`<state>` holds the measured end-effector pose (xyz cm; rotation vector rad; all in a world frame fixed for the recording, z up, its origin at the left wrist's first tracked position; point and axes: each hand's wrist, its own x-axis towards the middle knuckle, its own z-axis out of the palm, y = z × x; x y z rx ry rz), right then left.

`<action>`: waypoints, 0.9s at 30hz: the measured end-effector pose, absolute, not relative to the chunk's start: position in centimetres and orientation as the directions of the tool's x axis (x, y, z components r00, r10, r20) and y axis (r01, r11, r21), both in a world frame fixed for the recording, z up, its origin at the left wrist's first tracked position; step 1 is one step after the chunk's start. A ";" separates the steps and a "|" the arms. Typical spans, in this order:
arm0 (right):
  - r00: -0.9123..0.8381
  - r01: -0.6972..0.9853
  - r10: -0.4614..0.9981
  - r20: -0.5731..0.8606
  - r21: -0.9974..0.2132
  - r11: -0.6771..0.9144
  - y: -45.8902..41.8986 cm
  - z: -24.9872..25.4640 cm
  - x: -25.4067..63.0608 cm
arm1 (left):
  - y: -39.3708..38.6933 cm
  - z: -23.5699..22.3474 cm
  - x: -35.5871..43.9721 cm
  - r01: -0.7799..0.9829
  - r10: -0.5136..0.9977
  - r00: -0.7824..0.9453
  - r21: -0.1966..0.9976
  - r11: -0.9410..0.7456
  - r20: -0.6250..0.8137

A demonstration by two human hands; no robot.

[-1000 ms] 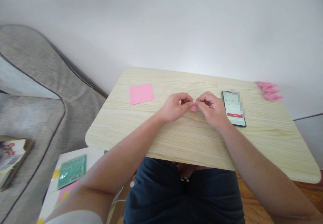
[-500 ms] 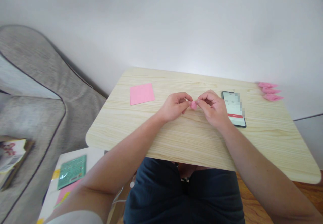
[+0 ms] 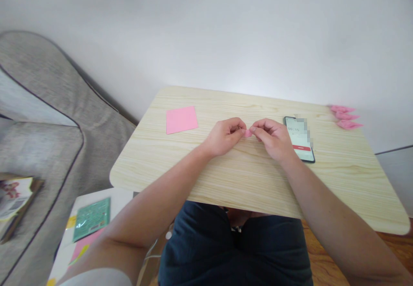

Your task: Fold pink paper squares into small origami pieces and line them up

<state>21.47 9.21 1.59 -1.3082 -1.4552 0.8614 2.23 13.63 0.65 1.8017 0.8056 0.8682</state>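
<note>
Between my two hands, over the middle of the table, is a small folded piece of pink paper (image 3: 248,133). My left hand (image 3: 226,136) pinches its left side between thumb and fingers. Its right side is pinched the same way by my right hand (image 3: 271,136). The fingers cover most of the paper, so its folded shape is hard to make out. A flat pink paper square (image 3: 181,120) lies to the left of my left hand. Three folded pink paper pieces (image 3: 346,116) sit in a row at the table's far right corner.
A phone (image 3: 300,139) showing a timer lies just right of my right hand on the wooden table (image 3: 245,182). Lower left, a green packet (image 3: 92,218) rests on a white surface beside a grey sofa (image 3: 41,148). A white wall (image 3: 226,32) stands behind.
The pink paper between my fingertips has turned slightly and shows less of its surface. Both hands stay in nearly the same place.
</note>
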 end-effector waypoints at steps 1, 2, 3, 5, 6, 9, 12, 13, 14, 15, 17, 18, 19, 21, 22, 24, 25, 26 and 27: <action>0.028 0.268 0.986 0.166 -0.951 0.153 9.2 1.6 21.5 | 13.6 0.6 2.2 0.152 0.819 0.532 0.927 -0.343 0.216; 0.013 0.233 0.990 0.140 -0.963 0.133 9.2 1.7 21.5 | 13.6 0.6 2.2 0.158 0.818 0.532 0.924 -0.349 0.218; -0.002 0.196 0.993 0.119 -0.974 0.117 9.2 1.7 21.5 | 13.6 0.5 2.2 0.167 0.818 0.531 0.919 -0.356 0.221; -0.021 0.124 0.995 0.093 -0.988 0.095 9.2 1.8 21.4 | 13.5 0.5 2.3 0.192 0.821 0.520 0.903 -0.383 0.238; -0.024 0.100 0.996 0.084 -0.991 0.086 9.2 1.8 21.4 | 13.5 0.4 2.3 0.207 0.823 0.509 0.892 -0.401 0.251; -0.017 0.090 0.996 0.090 -0.992 0.091 9.2 1.7 21.5 | 13.4 0.4 2.3 0.240 0.832 0.473 0.867 -0.438 0.289; -0.003 0.146 0.990 0.138 -0.980 0.136 9.3 1.5 21.9 | 13.5 0.4 2.1 0.222 0.849 0.415 0.869 -0.442 0.326; 0.002 0.169 0.989 0.150 -0.974 0.147 9.3 1.4 22.0 | 13.6 0.4 2.0 0.213 0.862 0.372 0.872 -0.440 0.344; 0.004 0.195 0.987 0.158 -0.969 0.155 9.3 1.4 22.1 | 13.8 0.4 1.9 0.209 0.879 0.315 0.877 -0.432 0.358; 0.004 0.222 0.987 0.163 -0.962 0.158 9.3 1.3 22.2 | 14.0 0.4 1.8 0.210 0.898 0.251 0.885 -0.416 0.362; -0.001 0.280 0.986 0.169 -0.946 0.163 9.2 1.3 22.4 | 14.5 0.3 1.7 0.222 0.931 0.154 0.906 -0.360 0.332; -0.007 0.314 0.985 0.173 -0.935 0.166 9.2 1.3 22.5 | 14.8 0.1 1.7 0.228 0.943 0.143 0.918 -0.325 0.299; -0.015 0.350 0.984 0.177 -0.921 0.171 9.2 1.4 22.6 | 15.1 0.0 1.7 0.230 0.950 0.165 0.927 -0.297 0.264; -0.035 0.429 0.982 0.188 -0.884 0.185 9.1 1.5 22.7 | 15.4 -0.3 1.8 0.236 0.942 0.254 0.930 -0.281 0.220; -0.042 0.468 0.980 0.192 -0.863 0.189 9.1 1.6 22.8 | 15.5 -0.5 1.9 0.249 0.932 0.294 0.924 -0.290 0.213; -0.034 0.541 0.979 0.200 -0.820 0.186 9.1 1.7 22.9 | 15.5 -0.6 2.0 0.283 0.914 0.343 0.904 -0.320 0.216; -0.021 0.571 0.978 0.207 -0.801 0.182 9.2 1.7 22.9 | 15.4 -0.6 2.0 0.301 0.909 0.354 0.894 -0.333 0.219; -0.005 0.596 0.976 0.218 -0.783 0.178 9.2 1.6 23.0 | 15.4 -0.6 2.0 0.318 0.907 0.359 0.885 -0.342 0.221; 0.010 0.617 0.973 0.230 -0.767 0.175 9.3 1.6 23.0 | 15.3 -0.5 2.0 0.334 0.906 0.362 0.877 -0.347 0.221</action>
